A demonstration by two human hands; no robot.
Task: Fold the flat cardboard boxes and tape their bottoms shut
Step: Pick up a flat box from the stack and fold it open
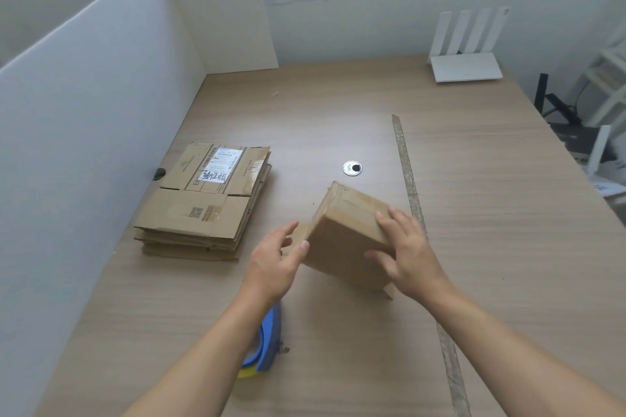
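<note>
A small folded cardboard box (342, 240) stands tilted on the table in front of me. My right hand (406, 254) holds it from the right, fingers over its upper face and thumb curled against the near side. My left hand (277, 261) is at the box's left edge with relaxed fingers, the thumb touching the corner. A stack of flat cardboard boxes (203, 203) lies to the left, the top ones bearing shipping labels. A blue and yellow tape dispenser (266, 345) lies under my left forearm, partly hidden.
The wooden table (491, 213) has a strip of brown tape (410, 179) running front to back on the right. A round metal cable port (352, 167) sits mid-table. White partition panels (101, 112) wall the left side. A white router (464, 51) stands at the far right.
</note>
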